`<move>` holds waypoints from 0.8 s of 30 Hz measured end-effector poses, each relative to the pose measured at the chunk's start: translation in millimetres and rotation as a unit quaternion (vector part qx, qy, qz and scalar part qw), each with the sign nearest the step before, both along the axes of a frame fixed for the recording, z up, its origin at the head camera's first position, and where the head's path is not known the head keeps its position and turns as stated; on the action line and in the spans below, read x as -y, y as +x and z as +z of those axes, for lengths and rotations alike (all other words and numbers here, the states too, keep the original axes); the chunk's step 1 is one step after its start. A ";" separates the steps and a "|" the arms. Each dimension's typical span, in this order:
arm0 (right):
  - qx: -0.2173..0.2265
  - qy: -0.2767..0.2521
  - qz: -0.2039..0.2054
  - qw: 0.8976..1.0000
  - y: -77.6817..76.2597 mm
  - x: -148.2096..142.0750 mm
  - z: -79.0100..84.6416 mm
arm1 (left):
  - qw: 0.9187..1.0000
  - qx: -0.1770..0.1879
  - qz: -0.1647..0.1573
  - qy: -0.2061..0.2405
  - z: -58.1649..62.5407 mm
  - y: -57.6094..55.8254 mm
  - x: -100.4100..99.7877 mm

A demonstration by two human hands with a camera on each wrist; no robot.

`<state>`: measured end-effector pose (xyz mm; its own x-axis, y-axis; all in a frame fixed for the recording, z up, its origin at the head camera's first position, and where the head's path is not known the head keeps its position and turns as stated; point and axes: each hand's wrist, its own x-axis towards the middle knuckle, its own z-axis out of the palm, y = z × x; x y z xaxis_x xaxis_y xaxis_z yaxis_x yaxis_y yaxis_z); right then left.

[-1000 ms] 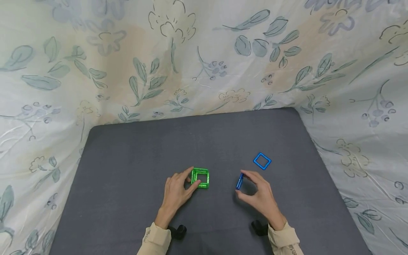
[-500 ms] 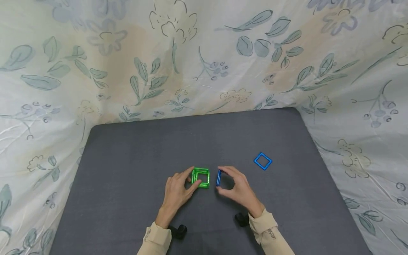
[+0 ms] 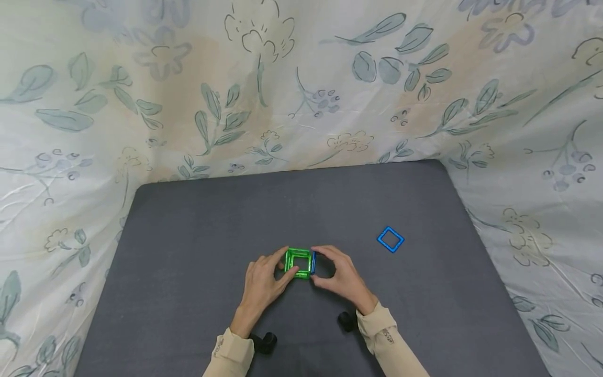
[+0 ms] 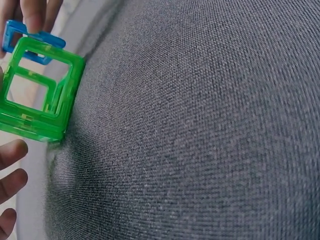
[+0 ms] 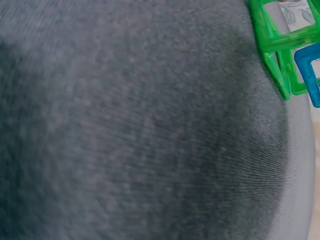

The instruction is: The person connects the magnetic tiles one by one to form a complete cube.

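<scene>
In the head view, my left hand holds an open-framed box of green square magnetic tiles by its left side, thumb at the near edge. My right hand pinches a blue square magnetic tile between thumb and fingers, upright against or very close to the box's right side. The left wrist view shows the blue tile just beyond the hollow green box; whether they touch is unclear. Only part of the green box and blue tile enters the right wrist view.
Another blue square tile lies flat on the dark grey table, behind and right of my right hand. Floral cloth hangs behind and around the table. Black wrist devices sit under both wrists.
My right hand has moved left with the blue tile, bringing it from well apart to the green box's right side. My left hand and the box stay nearly still.
</scene>
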<state>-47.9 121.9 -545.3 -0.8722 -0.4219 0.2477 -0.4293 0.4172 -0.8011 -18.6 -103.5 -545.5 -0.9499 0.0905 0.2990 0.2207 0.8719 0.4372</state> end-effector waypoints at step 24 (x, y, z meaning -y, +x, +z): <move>0.005 0.018 0.037 0.999 -4.8 -0.1 -21.6 | 1.000 0.004 -0.028 0.012 -1.4 -1.5 3.7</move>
<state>-52.6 122.0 -566.8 -0.8410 -0.4932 0.2224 -0.4516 0.4135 -0.7906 -20.1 -107.2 -546.9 -0.9461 0.1359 0.2941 0.2646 0.8480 0.4592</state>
